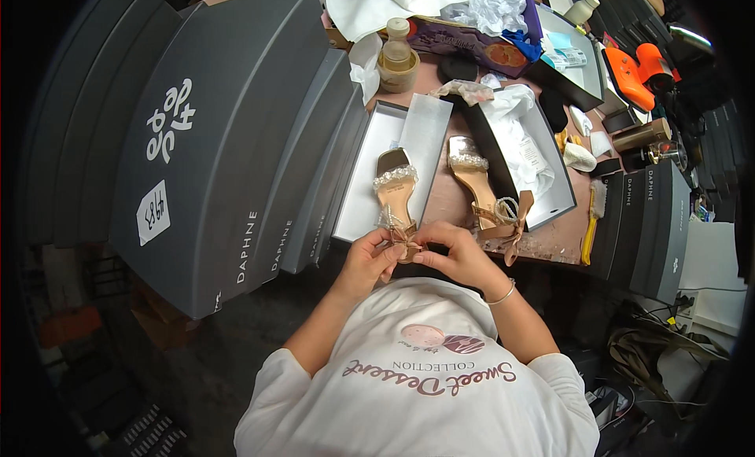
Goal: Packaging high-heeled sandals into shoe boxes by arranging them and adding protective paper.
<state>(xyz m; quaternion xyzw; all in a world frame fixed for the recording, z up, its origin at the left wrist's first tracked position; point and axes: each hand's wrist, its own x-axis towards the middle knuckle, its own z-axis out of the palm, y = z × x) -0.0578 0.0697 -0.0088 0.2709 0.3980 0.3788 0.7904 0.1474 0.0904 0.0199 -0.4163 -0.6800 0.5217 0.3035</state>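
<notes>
Both my hands pinch the tan ribbon bow at the ankle strap of a sandal. My left hand has its left side and my right hand its right side, fingers closed. This sandal has a beaded strap across the square toe and points away from me, over the near part of a white-lined open box. Its mate lies to the right on the table, with a beaded strap and a tied ribbon hanging near the edge.
Tall stacks of dark grey shoe boxes stand close on my left, more boxes on the right. An open box holds white tissue. Behind are a bottle in a jar and a purple carton. A yellow-handled brush lies near the right edge.
</notes>
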